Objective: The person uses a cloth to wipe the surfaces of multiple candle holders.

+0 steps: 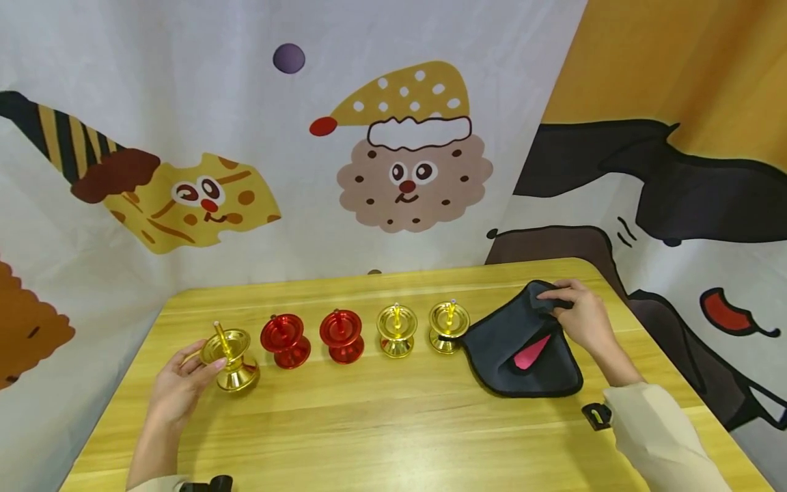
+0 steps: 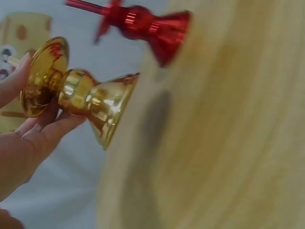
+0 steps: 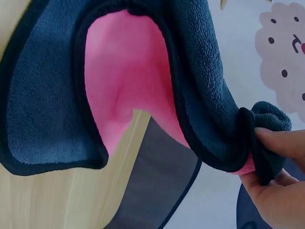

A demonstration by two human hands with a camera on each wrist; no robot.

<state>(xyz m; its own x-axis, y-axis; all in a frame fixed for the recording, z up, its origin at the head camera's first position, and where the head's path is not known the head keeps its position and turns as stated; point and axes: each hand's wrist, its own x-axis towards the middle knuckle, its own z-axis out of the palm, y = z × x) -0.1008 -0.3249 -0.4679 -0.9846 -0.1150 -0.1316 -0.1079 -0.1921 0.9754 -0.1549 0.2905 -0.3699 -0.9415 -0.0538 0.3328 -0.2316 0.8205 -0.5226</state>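
At the left of the table, my left hand (image 1: 176,388) grips a gold candle holder (image 1: 238,374) with a thin yellow stick rising from its dish. In the left wrist view the gold candle holder (image 2: 78,90) has fingers under its dish; whether its base touches the table I cannot tell. Over on the right, my right hand (image 1: 584,316) pinches the upper corner of a dark grey cloth (image 1: 501,342) with a black border. The right wrist view shows the cloth's (image 3: 43,100) bright pink underside (image 3: 126,62) and the thumb pressing a bunched corner of it.
Between the hands stand two red candle holders (image 1: 292,352) and two more gold ones (image 1: 396,347) in a row. The cloth's left tip meets the rightmost gold holder (image 1: 444,342). Behind the wooden table (image 1: 369,437) hangs a cartoon-printed curtain (image 1: 246,82).
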